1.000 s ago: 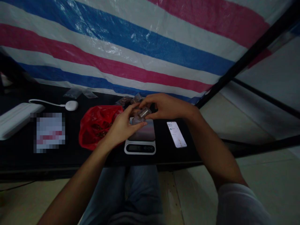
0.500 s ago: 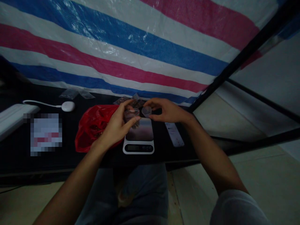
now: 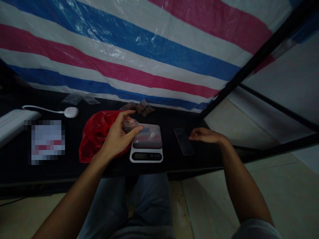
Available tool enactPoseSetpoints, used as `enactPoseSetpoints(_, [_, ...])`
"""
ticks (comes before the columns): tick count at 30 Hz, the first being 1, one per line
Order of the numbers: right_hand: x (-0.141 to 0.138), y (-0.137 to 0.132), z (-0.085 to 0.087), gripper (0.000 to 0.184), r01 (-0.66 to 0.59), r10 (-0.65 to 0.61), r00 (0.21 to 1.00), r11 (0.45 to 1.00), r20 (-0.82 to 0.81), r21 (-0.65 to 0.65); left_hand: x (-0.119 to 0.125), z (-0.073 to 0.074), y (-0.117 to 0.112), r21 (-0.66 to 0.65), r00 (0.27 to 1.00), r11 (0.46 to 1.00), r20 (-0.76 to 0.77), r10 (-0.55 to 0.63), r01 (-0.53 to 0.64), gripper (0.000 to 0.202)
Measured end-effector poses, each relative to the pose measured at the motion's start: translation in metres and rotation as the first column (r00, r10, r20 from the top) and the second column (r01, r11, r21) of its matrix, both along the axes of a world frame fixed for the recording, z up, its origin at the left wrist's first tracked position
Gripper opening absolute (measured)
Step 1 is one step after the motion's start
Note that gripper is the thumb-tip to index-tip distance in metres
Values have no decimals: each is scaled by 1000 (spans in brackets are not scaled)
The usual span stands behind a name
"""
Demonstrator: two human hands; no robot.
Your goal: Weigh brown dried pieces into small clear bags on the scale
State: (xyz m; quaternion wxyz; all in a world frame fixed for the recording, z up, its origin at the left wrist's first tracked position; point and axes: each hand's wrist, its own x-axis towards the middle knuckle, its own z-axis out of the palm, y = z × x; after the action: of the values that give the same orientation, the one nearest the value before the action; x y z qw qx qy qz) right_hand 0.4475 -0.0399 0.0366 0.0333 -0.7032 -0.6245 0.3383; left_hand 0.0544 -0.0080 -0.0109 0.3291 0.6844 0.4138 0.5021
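Bag [image 3: 130, 123] in left fingers [image 3: 135, 131] (half-curled).

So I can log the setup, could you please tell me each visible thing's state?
Clear plastic bag: held in the left hand.
White scale with grey plate: display looks dark.
Dark rectangular phone: flat, screen dark, right hand at its edge.
Red plastic bag: open, brown pieces inside.
Small clear pouches: filled, lying together.
Shiny clear sachets: lying flat.
White round device: cable attached.

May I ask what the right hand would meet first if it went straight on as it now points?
Probably the phone, just beside the right hand, though depth is unclear and it might pass above.
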Motion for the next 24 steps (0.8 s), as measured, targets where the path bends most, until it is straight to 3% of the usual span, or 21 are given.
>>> enactPoseSetpoints(2, [10, -10, -2, 52, -21, 24, 1000, 990, 20, -140, 2, 0, 0, 2, 1000, 1000, 1, 12, -12, 65])
enactPoseSetpoints(4, [9, -15, -6, 53, -42, 49, 998, 979, 33, -201, 5, 1, 1, 28, 1000, 1000, -6, 3, -3, 62])
enactPoseSetpoints(11, [5, -3, -21, 56, -28, 70, 985, 967, 156, -253, 6, -5, 2, 113, 991, 987, 53, -122, 116, 51])
enactPoseSetpoints(16, [7, -1, -21, 56, -61, 102, 983, 965, 151, -255, 7, -7, 2, 87, 996, 993, 14, -85, 84, 59])
enactPoseSetpoints(19, [6, -2, -19, 59, -51, 90, 986, 965, 141, -257, 9, -5, 1, 103, 995, 990, 14, -102, 100, 65])
enactPoseSetpoints(24, [5, -3, -19, 61, -44, 77, 989, 967, 122, -250, 9, -1, -5, 25, 985, 988, 81, -154, 153, 68])
